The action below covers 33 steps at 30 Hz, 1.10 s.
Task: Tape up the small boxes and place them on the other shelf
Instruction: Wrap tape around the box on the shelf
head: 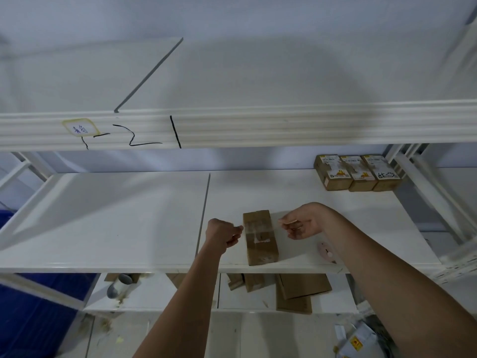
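A small brown cardboard box point(260, 237) lies on the middle shelf point(129, 218), near its front edge. A strip of clear tape point(258, 226) runs across the box's top. My left hand point(223, 232) is curled at the box's left side and pinches the strip's left end. My right hand point(299, 224) is just right of the box, thumb and fingers pinching the strip's right end. Three taped small boxes point(357, 173) with labels stand side by side at the back right of the same shelf.
A pink object point(325, 250) lies on the shelf under my right forearm. The upper shelf's beam point(232, 127) hangs above. The lower shelf holds flattened cardboard point(296, 290) and a grey roll point(119, 285). A blue bin point(31, 319) stands at the left, and litter lies on the floor.
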### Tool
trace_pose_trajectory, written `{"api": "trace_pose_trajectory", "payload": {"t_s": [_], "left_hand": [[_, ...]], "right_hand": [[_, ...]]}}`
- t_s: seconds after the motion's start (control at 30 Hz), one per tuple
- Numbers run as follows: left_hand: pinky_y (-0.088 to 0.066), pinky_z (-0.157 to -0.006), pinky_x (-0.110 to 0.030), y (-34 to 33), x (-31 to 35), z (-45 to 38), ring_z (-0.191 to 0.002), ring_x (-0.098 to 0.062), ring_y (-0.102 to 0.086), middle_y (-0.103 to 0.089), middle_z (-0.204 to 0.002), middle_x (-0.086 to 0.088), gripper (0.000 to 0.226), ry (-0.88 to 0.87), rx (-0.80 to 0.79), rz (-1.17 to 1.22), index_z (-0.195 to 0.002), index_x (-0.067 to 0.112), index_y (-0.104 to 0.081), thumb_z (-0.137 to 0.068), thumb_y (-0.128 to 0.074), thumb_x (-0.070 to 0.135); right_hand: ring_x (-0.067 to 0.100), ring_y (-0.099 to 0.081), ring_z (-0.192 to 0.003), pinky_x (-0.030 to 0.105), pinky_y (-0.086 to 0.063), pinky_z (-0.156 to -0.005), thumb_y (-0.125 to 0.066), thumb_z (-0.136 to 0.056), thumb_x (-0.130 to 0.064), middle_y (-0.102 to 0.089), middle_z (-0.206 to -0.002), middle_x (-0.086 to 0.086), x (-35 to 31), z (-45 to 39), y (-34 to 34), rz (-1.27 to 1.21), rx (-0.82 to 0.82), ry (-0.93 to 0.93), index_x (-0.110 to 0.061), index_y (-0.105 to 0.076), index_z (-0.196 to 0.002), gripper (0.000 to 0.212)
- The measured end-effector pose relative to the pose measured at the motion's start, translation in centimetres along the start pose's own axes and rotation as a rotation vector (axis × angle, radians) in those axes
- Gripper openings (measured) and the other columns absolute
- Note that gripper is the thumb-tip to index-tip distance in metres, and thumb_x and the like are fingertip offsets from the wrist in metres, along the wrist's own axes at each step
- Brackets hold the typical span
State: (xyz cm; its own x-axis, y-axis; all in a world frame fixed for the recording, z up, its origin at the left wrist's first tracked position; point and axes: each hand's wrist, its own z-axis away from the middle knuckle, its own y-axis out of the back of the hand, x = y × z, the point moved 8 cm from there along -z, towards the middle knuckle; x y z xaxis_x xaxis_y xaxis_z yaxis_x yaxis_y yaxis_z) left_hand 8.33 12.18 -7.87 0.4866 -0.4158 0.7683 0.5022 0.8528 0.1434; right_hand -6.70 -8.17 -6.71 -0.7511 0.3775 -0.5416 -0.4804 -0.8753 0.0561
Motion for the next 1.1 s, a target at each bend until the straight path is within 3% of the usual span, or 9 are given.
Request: {"api": "trace_pose_trajectory", "payload": {"t_s": [0.07, 0.17, 0.3, 0.47, 0.63, 0.8, 0.97, 1.1], "left_hand": [[-0.062, -0.078, -0.039, -0.1, -0.3, -0.1, -0.074, -0.026, -0.068, -0.069, -0.077, -0.019, 0.020, 0.014, 0.017, 0.017, -0.076, -0.004, -0.066, -0.074, -0.085, 0.000], [-0.062, -0.074, -0.035, 0.1, -0.7, -0.2, -0.075, -0.026, -0.068, -0.070, -0.080, -0.018, 0.022, 0.045, 0.014, 0.058, -0.077, -0.004, -0.067, -0.072, -0.088, 0.001], [-0.060, -0.073, -0.035, -0.1, -1.5, 0.1, -0.083, -0.028, -0.071, -0.073, -0.090, -0.018, 0.026, 0.102, -0.030, 0.122, -0.088, -0.004, -0.069, -0.071, -0.088, 0.002], [-0.060, -0.084, -0.039, -0.4, -2.4, 0.2, -0.089, -0.030, -0.071, -0.075, -0.092, -0.019, 0.019, 0.159, -0.062, 0.176, -0.093, -0.007, -0.070, -0.078, -0.081, -0.001], [-0.061, -0.081, -0.036, 0.1, -3.0, -0.6, -0.088, -0.025, -0.073, -0.077, -0.086, -0.011, 0.017, 0.132, 0.043, 0.092, -0.086, 0.000, -0.073, -0.076, -0.086, 0.007], [-0.061, -0.080, -0.033, 0.8, -3.4, -1.3, -0.089, -0.025, -0.073, -0.076, -0.086, -0.011, 0.016, 0.113, 0.085, 0.080, -0.081, 0.003, -0.075, -0.073, -0.088, 0.008], [-0.061, -0.081, -0.036, 0.7, -3.6, -1.7, -0.089, -0.027, -0.073, -0.075, -0.089, -0.014, 0.024, 0.098, 0.095, 0.047, -0.087, 0.002, -0.076, -0.070, -0.090, 0.009], [-0.060, -0.080, -0.036, 0.6, -3.7, -2.0, -0.090, -0.029, -0.073, -0.075, -0.090, -0.015, 0.024, 0.084, 0.097, 0.038, -0.088, 0.002, -0.076, -0.070, -0.090, 0.008]], "right_hand": [[0.026, -0.063, -0.090, 0.040, -0.057, -0.087, -0.079, -0.083, -0.005, -0.066, -0.102, 0.016, 0.0, 0.0, 0.2, -0.046, 0.023, 0.011, -0.005, -0.065, -0.101, 0.023], [0.029, -0.064, -0.099, 0.043, -0.058, -0.083, -0.080, -0.083, -0.007, -0.065, -0.112, 0.020, 0.0, 0.0, 0.4, -0.024, 0.048, 0.022, -0.006, -0.064, -0.105, 0.027], [0.027, -0.065, -0.089, 0.044, -0.056, -0.094, -0.071, -0.088, 0.003, -0.066, -0.096, 0.018, -0.1, -0.6, 0.0, -0.106, 0.014, 0.098, -0.001, -0.061, -0.096, 0.013], [0.028, -0.068, -0.088, 0.041, -0.060, -0.085, -0.069, -0.089, 0.006, -0.067, -0.097, 0.020, -0.3, -0.8, 0.4, -0.057, 0.079, 0.208, 0.002, -0.064, -0.100, 0.013], [0.030, -0.073, -0.083, 0.039, -0.062, -0.079, -0.074, -0.083, 0.009, -0.072, -0.094, 0.022, -0.3, -1.0, 0.6, 0.001, 0.183, 0.281, 0.007, -0.068, -0.096, 0.014], [0.026, -0.074, -0.076, 0.027, -0.061, -0.061, -0.078, -0.080, 0.006, -0.072, -0.088, 0.020, -0.7, -1.0, 0.2, 0.061, 0.284, 0.357, 0.007, -0.068, -0.094, 0.017], [0.024, -0.074, -0.076, 0.028, -0.062, -0.067, -0.081, -0.078, 0.001, -0.073, -0.086, 0.018, -0.6, -1.6, 0.4, 0.139, 0.373, 0.356, 0.004, -0.070, -0.090, 0.016], [0.024, -0.074, -0.073, 0.025, -0.059, -0.058, -0.082, -0.077, 0.002, -0.073, -0.084, 0.019, -0.4, -1.7, 0.5, 0.140, 0.385, 0.355, 0.006, -0.070, -0.089, 0.018]]}}
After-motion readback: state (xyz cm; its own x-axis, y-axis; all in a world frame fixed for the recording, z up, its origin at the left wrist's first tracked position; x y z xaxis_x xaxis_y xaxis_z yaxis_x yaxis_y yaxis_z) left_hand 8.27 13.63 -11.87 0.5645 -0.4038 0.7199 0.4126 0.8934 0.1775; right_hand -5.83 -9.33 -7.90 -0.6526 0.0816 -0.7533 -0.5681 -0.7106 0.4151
